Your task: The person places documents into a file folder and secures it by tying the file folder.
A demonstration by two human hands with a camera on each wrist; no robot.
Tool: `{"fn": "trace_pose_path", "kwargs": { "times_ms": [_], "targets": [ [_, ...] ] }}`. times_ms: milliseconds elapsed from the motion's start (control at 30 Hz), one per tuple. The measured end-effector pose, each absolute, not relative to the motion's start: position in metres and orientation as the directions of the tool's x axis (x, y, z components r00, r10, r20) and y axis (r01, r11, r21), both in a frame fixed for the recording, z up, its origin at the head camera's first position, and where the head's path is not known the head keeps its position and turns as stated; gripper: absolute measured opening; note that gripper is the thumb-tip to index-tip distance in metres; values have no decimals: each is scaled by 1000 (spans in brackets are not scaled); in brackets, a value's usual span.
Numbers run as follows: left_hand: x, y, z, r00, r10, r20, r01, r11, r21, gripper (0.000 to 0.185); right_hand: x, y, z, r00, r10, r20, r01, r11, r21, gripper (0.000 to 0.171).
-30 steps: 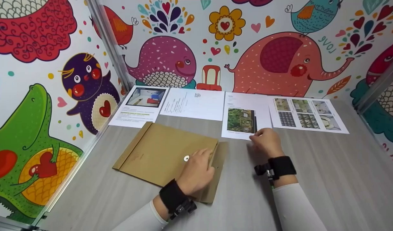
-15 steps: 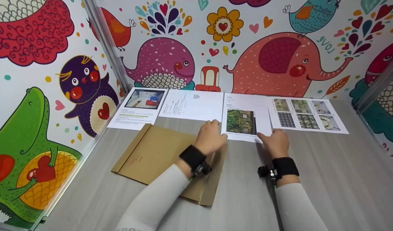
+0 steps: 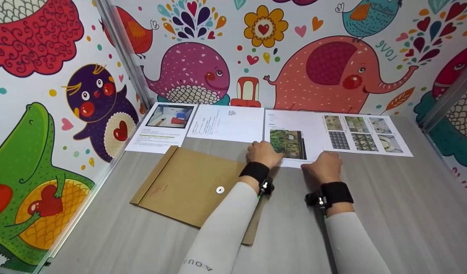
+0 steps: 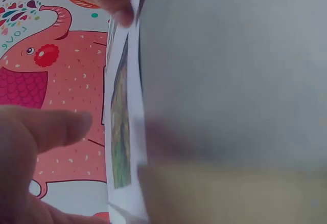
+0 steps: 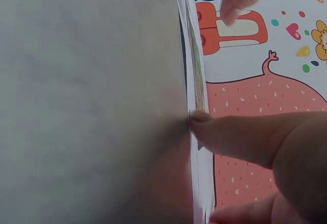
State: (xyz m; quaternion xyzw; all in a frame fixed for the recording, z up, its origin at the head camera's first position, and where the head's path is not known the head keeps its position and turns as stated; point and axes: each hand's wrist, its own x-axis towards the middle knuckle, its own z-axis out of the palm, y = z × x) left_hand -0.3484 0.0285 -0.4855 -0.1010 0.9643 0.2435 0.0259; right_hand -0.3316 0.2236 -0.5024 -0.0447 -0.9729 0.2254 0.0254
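A white sheet with a green photo [image 3: 290, 142] lies on the grey table [image 3: 389, 213] near the back wall. My left hand [image 3: 262, 152] rests at its near left corner, fingers reaching over the paper. In the left wrist view one left finger [image 4: 56, 127] is stretched out just above the sheet [image 4: 122, 132]. My right hand [image 3: 323, 165] is at the sheet's near right edge. In the right wrist view a right fingertip [image 5: 204, 124] presses on that edge of the sheet [image 5: 196, 86]. A brown envelope [image 3: 191, 182] with a round clasp lies under my left forearm.
Three more printed sheets lie in the same row: a photo page [image 3: 163, 127] at the left, a text page [image 3: 227, 123], and a page of several photos [image 3: 365, 135] at the right. Cartoon-patterned walls [image 3: 332, 64] close in the back and both sides.
My left hand has left the envelope and moved forward to the green-photo sheet's near left corner. My right hand has shifted slightly right along the sheet's near edge.
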Motion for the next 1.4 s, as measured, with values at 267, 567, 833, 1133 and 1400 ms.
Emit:
{"fn": "trace_pose_path", "kwargs": {
  "times_ms": [267, 567, 833, 1133, 1400],
  "targets": [
    [-347, 36, -482, -974, -200, -103, -225, 840, 493, 76, -334, 216, -495, -998, 51, -48, 69, 844, -532, 68],
    [-342, 39, -486, -981, -172, -89, -194, 835, 515, 82, -338, 213, -495, -971, 107, -215, 240, 445, -863, 61],
    [-327, 36, -489, -983, -165, -79, -179, 781, 599, 76, -343, 217, -501, -920, 167, -355, 321, -199, -926, 70],
    [-327, 23, -493, -983, -161, -85, -172, 666, 726, 62, -339, 224, -503, -931, 134, -338, 284, -314, -906, 30],
    [-329, 10, -495, -981, -166, -96, -174, 561, 809, 53, -338, 230, -508, -936, 246, -252, 283, 103, -953, 59]
  ]
}}
